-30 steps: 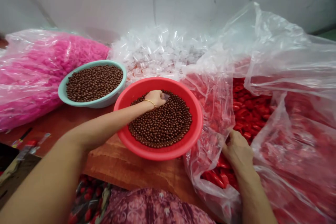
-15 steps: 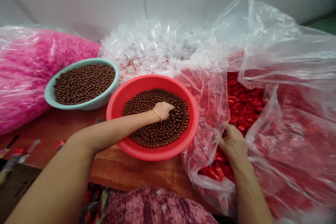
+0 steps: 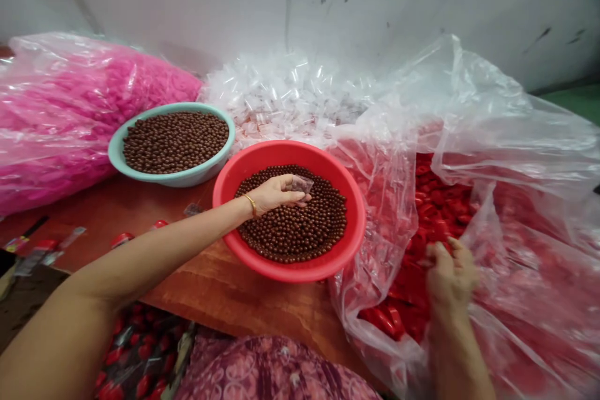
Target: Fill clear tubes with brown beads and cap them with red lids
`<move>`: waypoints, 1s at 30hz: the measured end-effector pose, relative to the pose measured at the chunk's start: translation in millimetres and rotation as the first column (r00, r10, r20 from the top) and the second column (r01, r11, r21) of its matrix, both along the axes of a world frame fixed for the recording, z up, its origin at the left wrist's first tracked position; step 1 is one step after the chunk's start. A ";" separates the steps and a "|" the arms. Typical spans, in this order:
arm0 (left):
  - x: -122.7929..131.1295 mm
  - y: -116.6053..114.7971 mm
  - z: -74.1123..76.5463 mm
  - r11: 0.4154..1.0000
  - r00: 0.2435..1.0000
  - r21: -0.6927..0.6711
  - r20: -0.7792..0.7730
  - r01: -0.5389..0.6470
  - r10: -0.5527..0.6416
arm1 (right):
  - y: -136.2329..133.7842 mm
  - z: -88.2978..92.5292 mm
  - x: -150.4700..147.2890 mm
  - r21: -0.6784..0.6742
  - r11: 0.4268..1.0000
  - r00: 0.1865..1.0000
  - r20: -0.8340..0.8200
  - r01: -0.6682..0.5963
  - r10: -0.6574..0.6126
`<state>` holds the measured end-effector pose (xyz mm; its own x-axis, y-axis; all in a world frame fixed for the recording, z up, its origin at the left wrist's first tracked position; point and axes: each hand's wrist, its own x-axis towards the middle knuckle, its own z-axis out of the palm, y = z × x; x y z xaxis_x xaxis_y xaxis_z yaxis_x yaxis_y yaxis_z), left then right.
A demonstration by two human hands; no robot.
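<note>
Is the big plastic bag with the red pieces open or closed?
Open: the plastic bag gapes wide, with the right hand inside among the red pieces.

Small-scale workshop, bulk handling, not domestic. Polythene sack of loose pink plastic parts [image 3: 79, 119] at 10 o'clock; sack of small clear sleeves [image 3: 285, 97] at 12 o'clock; sack of red plastic parts [image 3: 525, 262] at 3 o'clock. Teal basin [image 3: 171, 178] and red basin [image 3: 290, 272] hold brown beads [image 3: 295, 225], on rough wooden workbench [image 3: 210, 281]. Scuffed white wall [image 3: 234, 6] behind; green floor [image 3: 579, 100] at 2 o'clock.
</note>
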<state>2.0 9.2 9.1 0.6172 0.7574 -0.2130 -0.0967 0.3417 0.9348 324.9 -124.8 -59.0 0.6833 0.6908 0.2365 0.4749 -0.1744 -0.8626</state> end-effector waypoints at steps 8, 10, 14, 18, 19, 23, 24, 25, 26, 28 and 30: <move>-1.2 -7.6 2.9 0.999 0.997 -0.013 0.066 0.031 -0.030 | 22.4 91.9 -61.4 0.082 0.936 0.889 -0.296 -0.341 0.350; 0.4 -7.7 2.6 0.997 0.996 0.063 0.064 0.053 -0.057 | 38.1 99.1 -90.1 0.022 0.832 0.793 -0.288 -0.555 0.536; -1.1 -11.2 2.6 0.978 0.990 0.161 0.031 0.131 -0.137 | 71.9 95.5 -130.2 0.060 0.726 0.691 -0.259 -0.685 0.674; -2.5 -14.9 2.5 0.971 0.988 0.189 0.014 0.146 -0.151 | 88.3 85.4 -149.9 0.131 0.672 0.668 -0.079 -0.729 0.740; -2.3 -15.0 2.5 0.969 0.989 0.203 -0.004 0.144 -0.146 | 89.3 82.9 -152.8 0.132 0.653 0.658 -0.013 -0.746 0.753; -1.5 -13.7 2.7 0.942 0.986 0.296 -0.098 0.155 -0.132 | 87.7 75.9 -156.9 0.083 0.608 0.610 0.214 -0.789 0.762; -1.4 -13.5 2.9 0.935 0.985 0.316 -0.115 0.158 -0.127 | 87.0 75.4 -156.3 0.072 0.604 0.601 0.251 -0.794 0.759; -1.3 -13.4 3.2 0.930 0.985 0.335 -0.130 0.153 -0.115 | 86.5 75.3 -155.1 0.062 0.599 0.590 0.278 -0.798 0.758; -1.2 -13.5 3.5 0.924 0.984 0.353 -0.147 0.148 -0.102 | 86.3 75.7 -153.8 0.051 0.591 0.578 0.295 -0.805 0.761; -1.0 -14.2 4.3 0.913 0.980 0.382 -0.180 0.144 -0.079 | 86.2 77.4 -151.4 0.028 0.566 0.545 0.308 -0.824 0.780; -0.5 -15.3 5.3 0.907 0.976 0.393 -0.203 0.149 -0.072 | 86.1 78.8 -150.8 0.013 0.546 0.521 0.317 -0.838 0.793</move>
